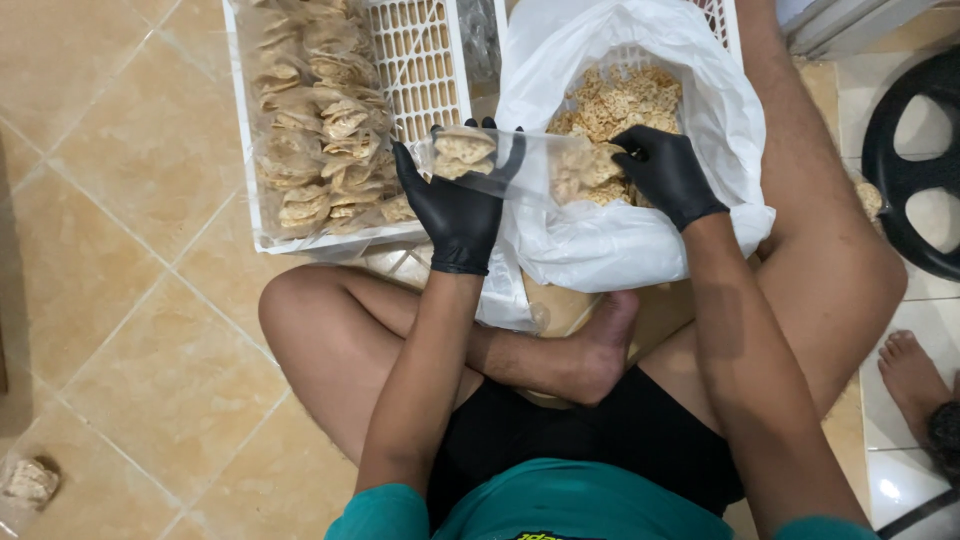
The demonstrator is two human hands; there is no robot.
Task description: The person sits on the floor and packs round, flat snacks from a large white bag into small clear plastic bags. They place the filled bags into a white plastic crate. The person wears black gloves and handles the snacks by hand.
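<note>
Both my hands wear black gloves. My left hand (455, 200) grips a long clear plastic bag (520, 160) partly filled with pale crackers, held level above my lap. My right hand (665, 170) is at the bag's open end, fingers closed on crackers going into it. Behind the bag, a large white plastic sack (620, 240) full of loose beige crackers (620, 100) lies open. To the left, a white slatted crate (420, 70) holds several filled clear packets of crackers (320, 130) stacked in a row.
I sit cross-legged on a beige tiled floor (130, 200). One filled packet (30, 482) lies on the floor at the lower left. A black round stool base (915, 170) stands at the right, and another person's bare foot (910, 380) is beside my knee.
</note>
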